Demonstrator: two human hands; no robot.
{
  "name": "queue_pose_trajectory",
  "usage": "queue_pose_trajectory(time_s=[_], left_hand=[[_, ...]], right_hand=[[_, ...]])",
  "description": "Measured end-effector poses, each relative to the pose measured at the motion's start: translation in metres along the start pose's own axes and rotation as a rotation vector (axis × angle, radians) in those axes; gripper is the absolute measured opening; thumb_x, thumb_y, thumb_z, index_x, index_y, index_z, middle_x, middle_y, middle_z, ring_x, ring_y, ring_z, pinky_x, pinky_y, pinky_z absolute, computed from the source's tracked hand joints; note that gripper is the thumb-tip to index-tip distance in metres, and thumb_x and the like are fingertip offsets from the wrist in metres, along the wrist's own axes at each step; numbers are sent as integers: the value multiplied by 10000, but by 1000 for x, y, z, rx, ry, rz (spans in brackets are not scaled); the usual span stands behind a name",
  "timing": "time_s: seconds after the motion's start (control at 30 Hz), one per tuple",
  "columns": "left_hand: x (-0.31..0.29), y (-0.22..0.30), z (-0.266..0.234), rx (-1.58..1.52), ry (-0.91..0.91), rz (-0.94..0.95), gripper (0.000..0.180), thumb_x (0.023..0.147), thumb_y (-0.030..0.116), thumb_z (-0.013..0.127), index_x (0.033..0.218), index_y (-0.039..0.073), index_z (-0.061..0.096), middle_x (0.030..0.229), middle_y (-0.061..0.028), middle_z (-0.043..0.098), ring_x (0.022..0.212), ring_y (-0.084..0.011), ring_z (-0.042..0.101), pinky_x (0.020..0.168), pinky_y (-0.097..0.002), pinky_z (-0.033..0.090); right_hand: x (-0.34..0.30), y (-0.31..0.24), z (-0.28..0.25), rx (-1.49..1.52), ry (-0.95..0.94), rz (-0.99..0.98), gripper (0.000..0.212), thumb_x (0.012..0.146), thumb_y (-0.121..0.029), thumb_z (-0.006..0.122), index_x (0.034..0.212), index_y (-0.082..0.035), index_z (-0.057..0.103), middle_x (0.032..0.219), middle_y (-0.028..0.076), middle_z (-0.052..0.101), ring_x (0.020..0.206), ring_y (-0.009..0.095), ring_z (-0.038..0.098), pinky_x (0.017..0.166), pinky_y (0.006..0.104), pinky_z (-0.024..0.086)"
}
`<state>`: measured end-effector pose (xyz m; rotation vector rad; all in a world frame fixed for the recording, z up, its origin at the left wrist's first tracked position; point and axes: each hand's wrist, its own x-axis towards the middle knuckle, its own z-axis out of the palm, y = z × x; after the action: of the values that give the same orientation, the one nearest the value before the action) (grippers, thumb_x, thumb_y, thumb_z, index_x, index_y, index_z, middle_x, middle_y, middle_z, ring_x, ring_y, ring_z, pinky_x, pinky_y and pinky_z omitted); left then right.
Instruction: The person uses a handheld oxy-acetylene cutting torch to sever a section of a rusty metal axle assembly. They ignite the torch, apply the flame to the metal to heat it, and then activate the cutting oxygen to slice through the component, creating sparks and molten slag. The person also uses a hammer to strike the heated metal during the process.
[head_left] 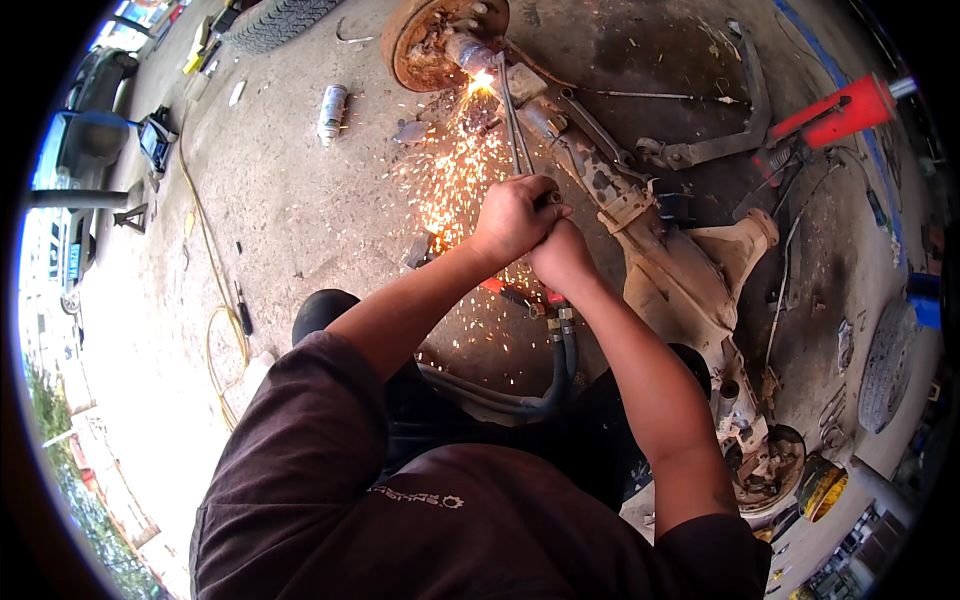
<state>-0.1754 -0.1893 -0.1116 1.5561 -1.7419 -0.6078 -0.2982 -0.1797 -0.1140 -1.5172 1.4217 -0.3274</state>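
Both my hands are closed around a cutting torch [514,130], whose thin metal tubes run away from me. My left hand [506,216] grips it further forward, and my right hand [562,256] is wrapped round it just behind, touching the left. At the torch's far end a bright glow lights a rusty axle [590,165] near its rusty round drum [405,55]. Orange sparks [450,180] spray from there down to the concrete floor. Two dark hoses [563,350] with brass fittings hang below my hands. The torch's grip is mostly hidden by my fingers.
A wrench [595,125] lies along the axle. A spray can [332,115] is on the floor to the left, with a yellowish hose [192,190] beyond. A red jack-like tool [840,115] lies far right; tires [888,370] rest at right and far left.
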Motion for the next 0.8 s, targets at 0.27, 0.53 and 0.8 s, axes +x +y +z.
queue_pose_trajectory(time_s=[0.27, 0.53, 0.8], left_hand=[[-1, -2, -2, -21, 40, -9, 369, 752, 283, 844, 984, 25, 716, 906, -172, 715, 852, -354, 700, 779, -411, 566], [-2, -7, 2, -17, 69, 16, 345, 745, 239, 858, 975, 27, 712, 883, -160, 708, 821, -329, 706, 752, -385, 567], [-4, -11, 2, -33, 97, 36, 346, 740, 237, 862, 973, 28, 713, 873, -158, 708, 808, -336, 700, 746, -387, 563]], right_hand=[[-3, -9, -3, 16, -14, 17, 331, 915, -229, 619, 1143, 12, 629, 1085, 272, 692, 1077, 427, 661, 846, 472, 536], [1, -3, 1, 0, 5, 40, 325, 925, -215, 583, 1141, 26, 620, 1093, 293, 682, 1090, 441, 651, 853, 480, 529], [-1, -13, -2, -11, -11, 99, 306, 926, -207, 571, 1070, 56, 631, 1063, 311, 679, 1093, 448, 646, 851, 485, 525]])
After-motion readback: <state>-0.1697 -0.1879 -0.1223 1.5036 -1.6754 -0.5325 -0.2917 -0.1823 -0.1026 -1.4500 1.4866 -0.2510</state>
